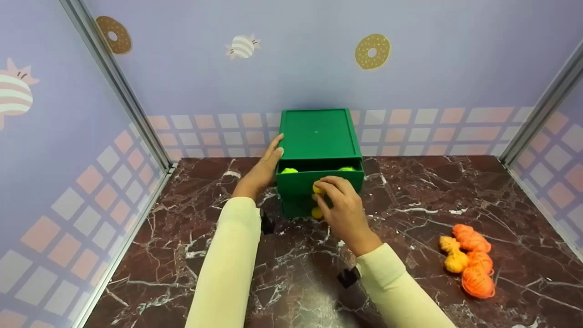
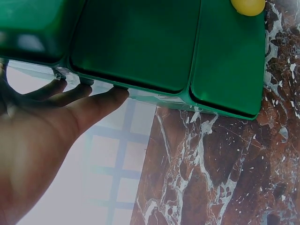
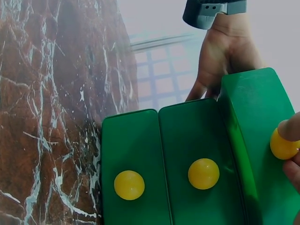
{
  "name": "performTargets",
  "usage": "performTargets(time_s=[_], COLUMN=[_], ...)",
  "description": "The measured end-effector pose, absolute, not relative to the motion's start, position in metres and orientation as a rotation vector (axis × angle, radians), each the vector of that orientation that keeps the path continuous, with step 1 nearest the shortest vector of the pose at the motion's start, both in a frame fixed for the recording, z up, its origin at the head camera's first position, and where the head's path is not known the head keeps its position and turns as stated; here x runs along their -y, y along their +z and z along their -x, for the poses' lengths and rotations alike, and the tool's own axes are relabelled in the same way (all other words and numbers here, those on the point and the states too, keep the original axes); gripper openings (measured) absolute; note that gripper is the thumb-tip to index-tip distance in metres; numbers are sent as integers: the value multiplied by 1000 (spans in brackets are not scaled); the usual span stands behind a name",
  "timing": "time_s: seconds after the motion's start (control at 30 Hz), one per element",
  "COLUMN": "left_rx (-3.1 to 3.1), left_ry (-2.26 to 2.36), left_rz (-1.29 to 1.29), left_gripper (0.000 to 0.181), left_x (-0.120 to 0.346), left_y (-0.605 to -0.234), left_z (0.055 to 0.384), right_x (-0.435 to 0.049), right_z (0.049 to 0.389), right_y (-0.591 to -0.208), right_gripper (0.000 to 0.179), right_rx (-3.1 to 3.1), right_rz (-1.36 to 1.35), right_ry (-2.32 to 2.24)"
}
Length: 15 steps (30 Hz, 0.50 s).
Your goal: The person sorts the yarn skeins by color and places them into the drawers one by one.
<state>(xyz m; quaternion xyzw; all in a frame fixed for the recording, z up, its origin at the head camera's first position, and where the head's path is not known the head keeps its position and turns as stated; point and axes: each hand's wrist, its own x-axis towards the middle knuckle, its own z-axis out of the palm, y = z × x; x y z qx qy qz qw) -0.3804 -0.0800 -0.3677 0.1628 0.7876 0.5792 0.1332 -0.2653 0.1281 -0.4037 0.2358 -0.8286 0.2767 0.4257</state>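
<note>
A small green chest of drawers [image 1: 319, 132] with round yellow knobs stands at the back of the table. Its top drawer [image 1: 296, 186] is pulled partway out, and bright yellow-green bundles [image 1: 289, 171] show inside. My right hand [image 1: 344, 209] pinches the knob [image 3: 282, 144] of this drawer between thumb and fingers. Against the chest's left side rests my left hand [image 1: 264, 171], its fingers [image 2: 101, 108] extended along the wall in the left wrist view. Below, the middle drawer's knob [image 3: 203, 174] and bottom drawer's knob [image 3: 129, 185] are untouched, both drawers pushed in.
Orange yarn skeins [image 1: 478, 262] and yellow ones [image 1: 455, 262] lie together on the right of the dark marbled table [image 1: 182, 282]. A patterned wall [image 1: 205, 132] rises close behind the chest, with side panels [image 1: 68, 191] left and right.
</note>
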Motion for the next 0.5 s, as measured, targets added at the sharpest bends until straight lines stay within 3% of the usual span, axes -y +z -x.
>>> performTargets(time_s=[0.5], left_rx=[-2338], left_ry=[1664], left_rz=[-523], left_gripper=[54], left_x=[80], left_y=[-369], left_z=[381], right_x=[-128], right_z=[281], right_y=[-405], right_gripper=[21], right_rx=[2068], right_rz=[-581], right_ry=[675])
